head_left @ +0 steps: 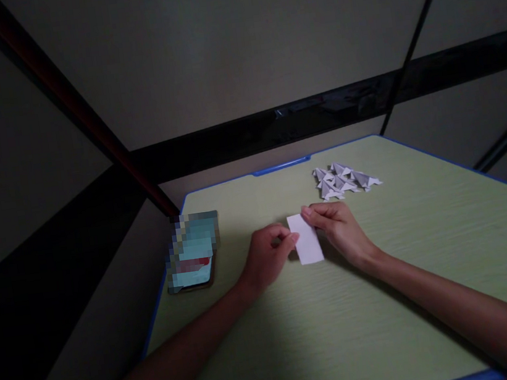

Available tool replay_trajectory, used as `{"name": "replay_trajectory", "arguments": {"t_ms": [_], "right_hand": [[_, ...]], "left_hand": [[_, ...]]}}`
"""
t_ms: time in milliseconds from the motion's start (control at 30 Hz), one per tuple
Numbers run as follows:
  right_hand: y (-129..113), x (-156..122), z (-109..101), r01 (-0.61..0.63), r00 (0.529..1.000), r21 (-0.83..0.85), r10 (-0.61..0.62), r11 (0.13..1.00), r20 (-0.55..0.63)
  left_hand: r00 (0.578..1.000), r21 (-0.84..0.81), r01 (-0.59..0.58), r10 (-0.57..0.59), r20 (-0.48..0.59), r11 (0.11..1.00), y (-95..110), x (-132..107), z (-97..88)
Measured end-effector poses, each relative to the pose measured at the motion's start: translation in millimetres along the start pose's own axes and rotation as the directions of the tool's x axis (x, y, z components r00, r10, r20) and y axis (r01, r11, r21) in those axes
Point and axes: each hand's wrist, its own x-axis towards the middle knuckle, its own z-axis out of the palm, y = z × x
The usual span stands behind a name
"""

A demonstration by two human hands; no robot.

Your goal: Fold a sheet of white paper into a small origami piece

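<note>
A small white rectangle of paper [308, 244] is held between my two hands, a little above the table. My left hand [269, 253] pinches its left edge between thumb and fingers. At the upper right edge, the thumb of my right hand [340, 228] lies on the front of the paper, with its fingers curled behind. Just beyond my right hand sits a cluster of several folded white paper figures [340, 180], standing close together.
The light green table [432, 266] has a blue rim and a blue handle-like piece [282, 165] at the back. A phone [194, 254] with a lit, partly blurred screen lies near the left edge. Panelled surfaces with a dark band [227, 134] rise behind the table.
</note>
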Motion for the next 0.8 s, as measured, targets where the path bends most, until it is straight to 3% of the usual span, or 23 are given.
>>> {"name": "replay_trajectory", "arguments": {"t_ms": [100,333,533,800], "right_hand": [[-1.3,-0.5,-0.7,0.015,1.0,-0.134,-0.015,0.991,0.006],[8.0,3.8,0.0,-0.004,0.987,-0.115,0.023,0.993,0.161],[2.8,1.7,3.7,0.032,0.996,-0.334,-0.002,0.942,0.091],[3.5,2.7,0.5,0.074,0.975,-0.22,-0.025,0.973,0.22]], "left_hand": [[0.997,-0.016,0.011,-0.01,0.071,1.0,-1.5,0.1,-0.6],[0.987,-0.044,0.031,-0.037,-0.155,0.999,-5.3,2.9,-5.2],[0.987,-0.08,0.026,-0.038,-0.155,0.996,-4.0,2.8,-5.0],[0.968,-0.185,0.017,-0.063,-0.243,0.983,-14.3,6.3,-6.6]]}}
